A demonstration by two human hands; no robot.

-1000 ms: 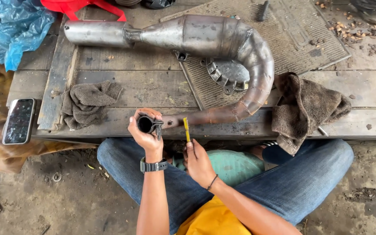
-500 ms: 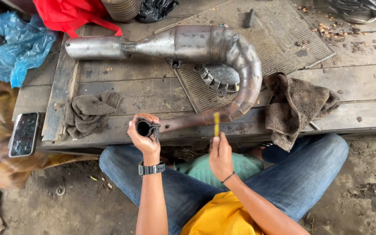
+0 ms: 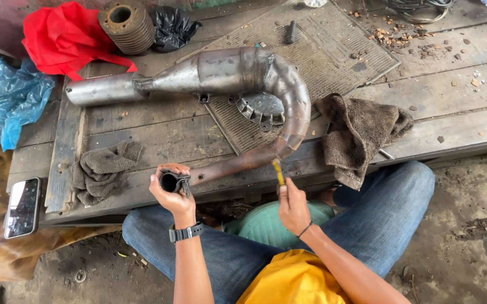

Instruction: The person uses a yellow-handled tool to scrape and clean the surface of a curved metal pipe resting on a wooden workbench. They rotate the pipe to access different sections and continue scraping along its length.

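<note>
A long curved metal exhaust pipe (image 3: 238, 70) lies across a low wooden platform (image 3: 159, 135). My left hand (image 3: 171, 194) grips the pipe's open black-rimmed end (image 3: 171, 181) at the platform's front edge. My right hand (image 3: 292, 205) holds a thin yellow stick-like tool (image 3: 278, 171), its tip touching the rusty narrow part of the pipe near the bend. A watch sits on my left wrist. I sit cross-legged in jeans in front of the platform.
A brown rag (image 3: 359, 132) lies right of the pipe, a grey rag (image 3: 100, 169) to the left. A phone (image 3: 23, 207) rests at the far left. Red cloth (image 3: 63, 36), blue plastic (image 3: 7, 101), a finned cylinder (image 3: 126, 19), a ribbed mat (image 3: 322, 50) and a teal stool (image 3: 266, 222) surround it.
My right hand carried the yellow tool from beside the pipe's open end rightward and up to the rusty bend. The view tilted, showing more of the platform's far side.
</note>
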